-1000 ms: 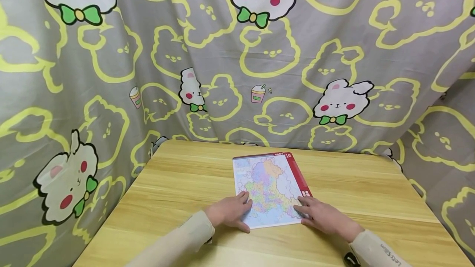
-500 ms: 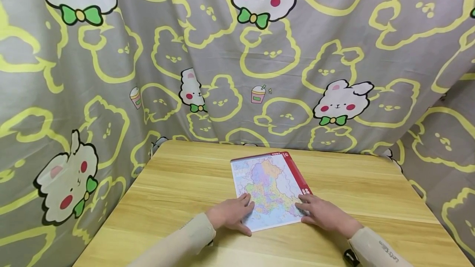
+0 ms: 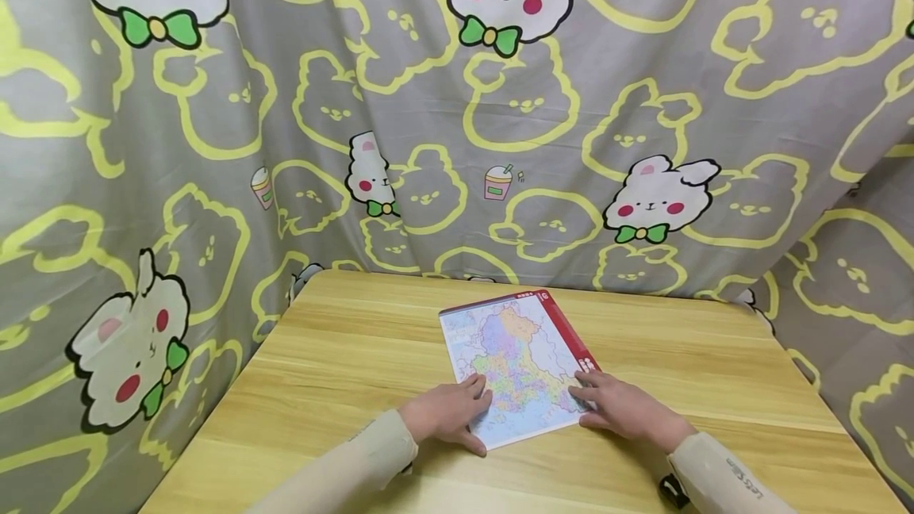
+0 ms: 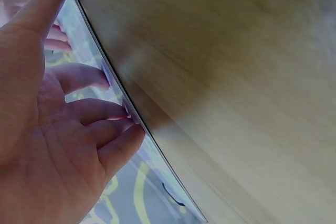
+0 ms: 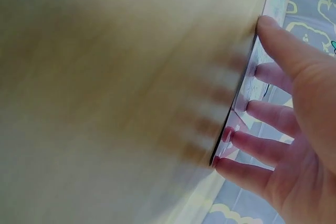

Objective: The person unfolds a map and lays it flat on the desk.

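Backdrop: a grey curtain [image 3: 628, 78] printed with yellow bear outlines, white bears with green bow ties, and small drink cups, hanging behind and to both sides of the table. Work surface: a light wooden table [image 3: 343, 355] with visible grain. On it, right of centre and turned slightly askew, lies a flat printed map sheet [image 3: 510, 359], multicoloured regions on a pale ground, with a red band along its right edge and top; the white markings on the band are too small to read. The left hand [image 3: 446, 415] rests on the near left corner of the map sheet, fingers extended and lightly spread, thumb along the near edge; it grips nothing. The right hand [image 3: 621, 411] lies at the near right corner, fingers straight, tips pressing on the red band, likewise holding nothing. Both wrist views show fingertips meeting the sheet's thin edge. The right sleeve [image 3: 728, 478] bears small dark lettering, apparently "Let's Slim".
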Demonstrator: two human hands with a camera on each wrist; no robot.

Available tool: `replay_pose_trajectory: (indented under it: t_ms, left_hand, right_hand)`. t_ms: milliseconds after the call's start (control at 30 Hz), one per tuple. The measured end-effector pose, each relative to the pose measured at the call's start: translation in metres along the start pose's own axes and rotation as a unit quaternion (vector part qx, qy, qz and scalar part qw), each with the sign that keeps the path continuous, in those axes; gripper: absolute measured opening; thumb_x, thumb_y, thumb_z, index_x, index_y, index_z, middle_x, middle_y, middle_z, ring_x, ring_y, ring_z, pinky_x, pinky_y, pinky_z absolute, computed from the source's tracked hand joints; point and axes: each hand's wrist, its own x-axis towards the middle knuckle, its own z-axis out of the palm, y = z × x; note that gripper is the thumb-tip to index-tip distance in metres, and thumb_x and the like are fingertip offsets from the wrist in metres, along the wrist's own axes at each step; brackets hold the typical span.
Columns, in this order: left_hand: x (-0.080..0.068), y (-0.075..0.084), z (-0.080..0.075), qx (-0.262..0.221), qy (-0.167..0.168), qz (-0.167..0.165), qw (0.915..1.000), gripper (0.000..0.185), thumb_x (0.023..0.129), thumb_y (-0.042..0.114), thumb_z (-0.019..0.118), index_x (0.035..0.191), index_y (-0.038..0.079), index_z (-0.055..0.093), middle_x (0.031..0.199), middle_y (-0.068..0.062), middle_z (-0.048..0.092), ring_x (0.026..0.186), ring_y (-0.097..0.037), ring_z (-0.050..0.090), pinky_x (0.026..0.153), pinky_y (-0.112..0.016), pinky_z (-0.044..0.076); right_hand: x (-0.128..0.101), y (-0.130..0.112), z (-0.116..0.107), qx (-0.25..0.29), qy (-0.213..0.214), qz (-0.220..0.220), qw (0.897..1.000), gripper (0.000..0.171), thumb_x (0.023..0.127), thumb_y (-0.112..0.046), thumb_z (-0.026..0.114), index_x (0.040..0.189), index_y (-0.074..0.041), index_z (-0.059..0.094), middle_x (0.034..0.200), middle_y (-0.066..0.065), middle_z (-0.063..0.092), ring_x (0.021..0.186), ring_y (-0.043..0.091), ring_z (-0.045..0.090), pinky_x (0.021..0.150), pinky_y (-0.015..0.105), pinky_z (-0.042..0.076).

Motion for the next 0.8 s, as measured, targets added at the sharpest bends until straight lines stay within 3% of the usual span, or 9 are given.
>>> replay_pose_trajectory:
  t_ms: [800]
  left_hand:
    - [0.004, 0.006, -0.004, 0.036, 0.008, 0.019, 0.9991, 0.086, 0.083, 0.070, 0.044, 0.145, 0.011, 0.037, 0.151, -0.016, 0.028, 0.139, -0.024, 0.026, 0.107, -0.029, 0.029]
  right_hand:
    - [0.009, 0.011, -0.001, 0.020, -0.022, 0.042, 0.999, 0.056, 0.091, -0.041, 0.060, 0.129, 0.000, 0.057, 0.135, 0.025, 0.048, 0.120, 0.047, 0.045, 0.093, 0.058, 0.040]
